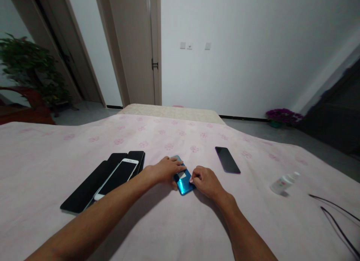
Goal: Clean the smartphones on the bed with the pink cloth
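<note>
A shiny blue smartphone (184,186) lies back side up on the bedsheet, with a small pale patch (182,175) on its back. My left hand (167,168) grips it from the left, fingers over its back and thumb along the near left side. At the phone's right edge, my right hand (206,180) is closed in a pinch. Whatever sits between those fingertips is too small to make out. To the right and farther off lies a dark phone (227,160), apart from both hands.
On the left, a white-framed phone (118,178) rests on several black devices, including a tablet-like one (86,189). A white bottle (283,183) and thin black cables (339,208) are on the right. The patterned pink sheet (157,141) covers the surface.
</note>
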Tool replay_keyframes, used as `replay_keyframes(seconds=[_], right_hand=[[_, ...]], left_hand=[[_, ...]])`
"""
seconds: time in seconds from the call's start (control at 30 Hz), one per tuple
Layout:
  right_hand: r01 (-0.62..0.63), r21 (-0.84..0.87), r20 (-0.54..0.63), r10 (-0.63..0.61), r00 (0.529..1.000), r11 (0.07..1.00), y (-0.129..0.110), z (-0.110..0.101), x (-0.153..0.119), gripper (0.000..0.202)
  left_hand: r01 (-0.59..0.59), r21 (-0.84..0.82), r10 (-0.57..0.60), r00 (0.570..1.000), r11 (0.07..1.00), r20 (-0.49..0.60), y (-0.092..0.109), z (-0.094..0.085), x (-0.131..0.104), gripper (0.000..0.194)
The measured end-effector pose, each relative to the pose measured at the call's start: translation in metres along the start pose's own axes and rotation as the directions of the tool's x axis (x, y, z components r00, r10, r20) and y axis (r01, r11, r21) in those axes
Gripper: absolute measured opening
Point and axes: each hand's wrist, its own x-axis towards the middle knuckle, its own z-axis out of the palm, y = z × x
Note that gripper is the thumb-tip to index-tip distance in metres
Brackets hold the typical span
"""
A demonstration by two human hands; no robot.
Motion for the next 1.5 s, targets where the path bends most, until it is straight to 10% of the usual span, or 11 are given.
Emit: replay_keyframes(seconds=[0.37,1.03,1.5], right_hand=[[-0.029,-0.089,-0.054,0.024,0.998,0.996,-0.001,0.001,-0.002,0.017],[-0.045,-0.035,-0.224,0.036,0.974,0.998,0.007,0.017,-0.001,0.020],[0.023,0.076,-0.271,-0.002,0.963,0.997,0.013,0.021,0.003,0.023]], left_hand=[[0.064,-0.071,-0.060,0.996,0.995,0.059,-0.022,-0.006,0.009,0.092],[0.656,0.007,-0.654,0.754,0.755,-0.060,0.064,0.004,-0.007,0.077],[0.539,-0.107,-0.543,0.839,0.836,-0.021,0.090,0.023,-0.072,0.057]])
